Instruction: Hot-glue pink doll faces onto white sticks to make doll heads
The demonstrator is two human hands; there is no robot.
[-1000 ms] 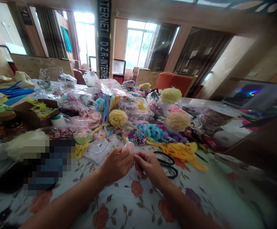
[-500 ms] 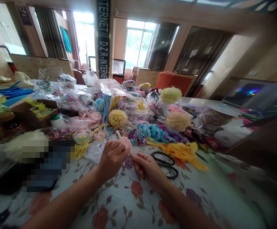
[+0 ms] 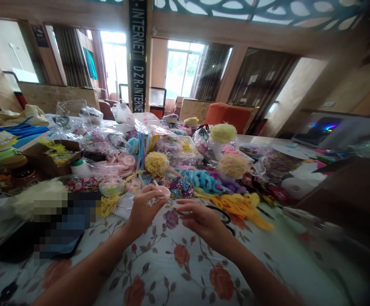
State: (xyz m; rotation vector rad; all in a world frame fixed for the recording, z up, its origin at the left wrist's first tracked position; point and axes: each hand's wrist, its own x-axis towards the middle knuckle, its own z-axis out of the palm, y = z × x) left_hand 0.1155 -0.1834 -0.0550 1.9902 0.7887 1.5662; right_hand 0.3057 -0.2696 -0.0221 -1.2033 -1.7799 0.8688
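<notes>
A small pink round piece [image 3: 163,191] with a pale stick-like part is pinched in my left hand [image 3: 146,206], above the floral tablecloth [image 3: 181,254]. My right hand [image 3: 197,216] is a little to the right, apart from the piece, with its fingers spread and nothing seen between them. Black-handled scissors [image 3: 226,214] lie just beyond my right hand, partly hidden by it. Yellow-orange fluffy strips [image 3: 245,206] rest to the right of the scissors.
Pale yellow fluff [image 3: 40,197] and a dark, blurred-out flat object [image 3: 66,229] lie at the left. Beyond my hands are a yellow pom-pom [image 3: 156,163], blue curly strands [image 3: 200,179], plastic bags and an open cardboard box [image 3: 60,163]. A brown box [image 3: 347,195] stands at the right.
My right hand has let go of the pink piece and moved slightly right, its fingers opening. My left hand still holds the piece, now tilted flatter. The view has tipped upward.
</notes>
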